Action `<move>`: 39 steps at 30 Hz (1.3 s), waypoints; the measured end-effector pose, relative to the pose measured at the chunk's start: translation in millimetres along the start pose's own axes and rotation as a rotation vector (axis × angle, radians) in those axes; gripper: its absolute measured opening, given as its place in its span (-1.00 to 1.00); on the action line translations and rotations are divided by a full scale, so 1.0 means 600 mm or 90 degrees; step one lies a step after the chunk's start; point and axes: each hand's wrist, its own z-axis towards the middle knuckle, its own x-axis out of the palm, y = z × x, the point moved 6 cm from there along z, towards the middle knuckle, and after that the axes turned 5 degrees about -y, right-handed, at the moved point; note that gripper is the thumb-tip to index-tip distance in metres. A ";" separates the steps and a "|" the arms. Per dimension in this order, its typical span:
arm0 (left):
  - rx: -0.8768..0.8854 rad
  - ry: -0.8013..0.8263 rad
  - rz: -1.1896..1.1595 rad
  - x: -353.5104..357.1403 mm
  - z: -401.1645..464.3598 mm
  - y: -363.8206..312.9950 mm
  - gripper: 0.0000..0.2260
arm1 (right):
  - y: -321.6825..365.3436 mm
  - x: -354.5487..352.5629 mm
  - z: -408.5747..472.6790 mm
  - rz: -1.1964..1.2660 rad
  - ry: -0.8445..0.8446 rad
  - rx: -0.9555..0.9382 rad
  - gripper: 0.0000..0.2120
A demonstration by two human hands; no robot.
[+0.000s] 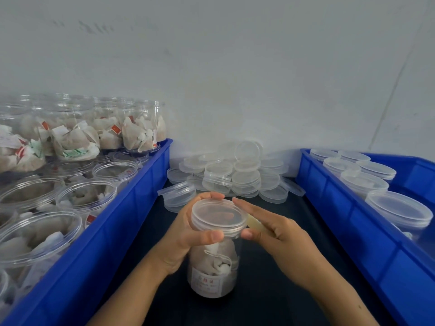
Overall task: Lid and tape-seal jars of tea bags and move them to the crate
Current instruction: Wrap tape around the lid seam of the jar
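**Lid on jar, both hands at rim**

Clear jar (213,267) w/ tea bags (215,260) inside stands upright on dark tabletop (270,290), center-front, between the two blue crates. White label on jar's lower front, text too small to read. Clear lid (217,216) sits on jar mouth.

Left hand (188,234): fingers curled round lid's far edge, thumb pressed on near rim, so it grips the lid/jar top. Right hand (280,234): index finger stretched along lid's right edge, thumb tip touching rim, pinching a pale yellowish strip (255,224) that runs to the lid's side; prob. tape, can't confirm.

Left crate (131,208): open jars (87,191) w/ tea bags, no lids, more stacked at back. Right crate (353,220): lidded jars (397,208) in rows. Loose lid pile (235,175) on tabletop behind the held jar, against the wall (235,67).
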 end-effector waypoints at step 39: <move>0.024 -0.108 0.437 0.004 -0.005 -0.055 -0.16 | 0.020 -0.017 -0.010 -0.287 -0.107 -0.111 -0.79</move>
